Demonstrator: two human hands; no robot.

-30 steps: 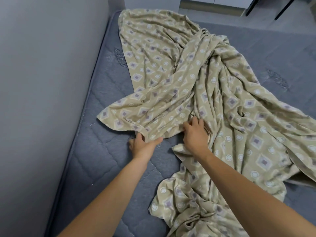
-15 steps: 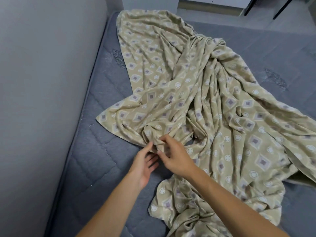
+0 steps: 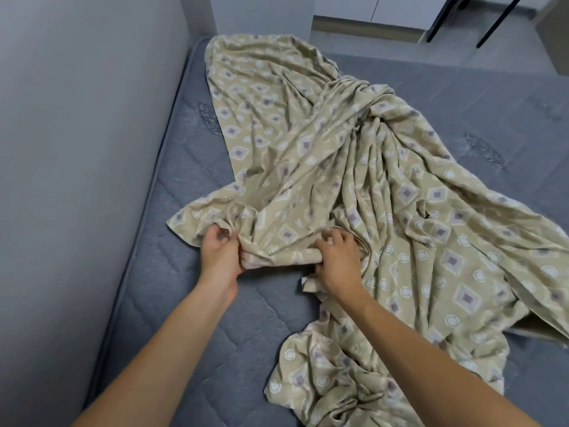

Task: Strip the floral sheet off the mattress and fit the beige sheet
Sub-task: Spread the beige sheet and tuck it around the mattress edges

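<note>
A beige sheet (image 3: 354,167) printed with diamonds and circles lies crumpled across a bare grey quilted mattress (image 3: 172,272). It runs from the far left corner down to the near right. My left hand (image 3: 220,251) grips a bunched fold near the sheet's left edge. My right hand (image 3: 337,257) grips a rolled fold of the same sheet a little to the right. Between the two hands the cloth is gathered into a thick ridge. No floral sheet is in view.
A grey wall (image 3: 77,149) runs along the mattress's left side. Beyond the far end are a tiled floor (image 3: 498,57), a white cabinet base (image 3: 369,13) and dark furniture legs (image 3: 498,20). The sheet hangs over the mattress's right edge.
My hands have moved apart, the left one going left along the sheet's edge and the right one going right. Both now hold bunched cloth, and the fold between them is drawn toward me.
</note>
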